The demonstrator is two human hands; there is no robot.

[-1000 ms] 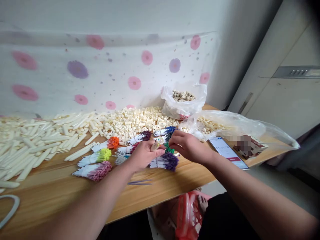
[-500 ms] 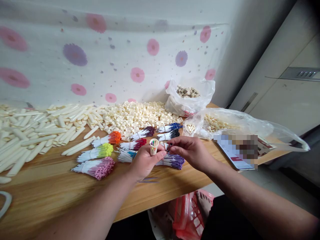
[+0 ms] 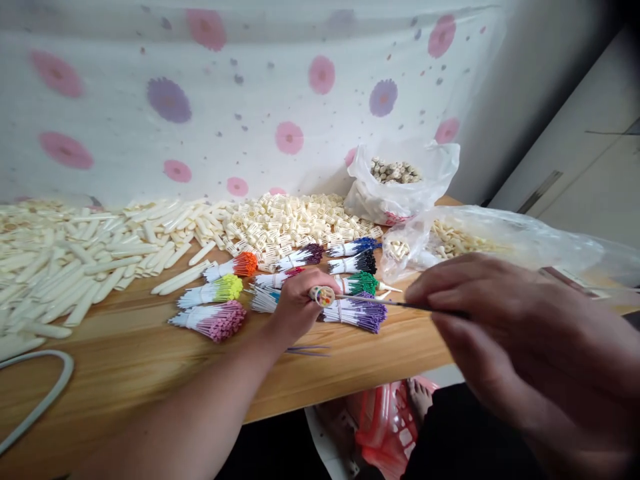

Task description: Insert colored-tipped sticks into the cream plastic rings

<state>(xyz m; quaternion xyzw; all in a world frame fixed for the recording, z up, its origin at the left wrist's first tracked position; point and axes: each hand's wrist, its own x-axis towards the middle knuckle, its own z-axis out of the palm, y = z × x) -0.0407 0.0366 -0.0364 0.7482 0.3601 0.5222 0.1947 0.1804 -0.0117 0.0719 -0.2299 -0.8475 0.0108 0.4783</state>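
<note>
Left hand is clasping a barrel, mouth rightward. Right hand is pinching a refill, seemingly aligning it there.

soft, even daylight, bright all over; only faint shadows fall on the table. my right hand is close and blurred. the white tubes smear toward the left edge, and the right corners darken.
</note>
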